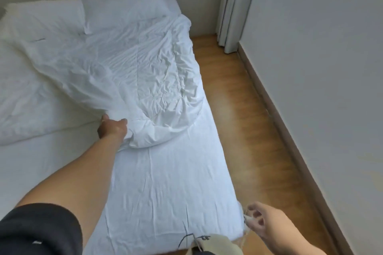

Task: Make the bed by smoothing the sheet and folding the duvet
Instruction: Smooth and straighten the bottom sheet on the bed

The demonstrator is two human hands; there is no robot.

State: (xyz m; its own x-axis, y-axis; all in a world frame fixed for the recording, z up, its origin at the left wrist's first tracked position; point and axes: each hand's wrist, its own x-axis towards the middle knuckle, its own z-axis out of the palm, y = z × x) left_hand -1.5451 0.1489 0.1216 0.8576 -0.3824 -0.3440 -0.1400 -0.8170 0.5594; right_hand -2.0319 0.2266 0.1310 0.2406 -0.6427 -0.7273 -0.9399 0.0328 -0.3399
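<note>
My left hand [113, 128] is bunched tight on the rumpled duvet [132, 76] lying mid-bed on the sheet [165, 182], my right hand [267, 225] loose and empty by the corner — a one-sided pull could skew the fold.

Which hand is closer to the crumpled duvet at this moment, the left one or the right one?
Left. The left hand grips the near edge of the duvet. The right hand is open, far from it, beside the mattress corner.
</note>
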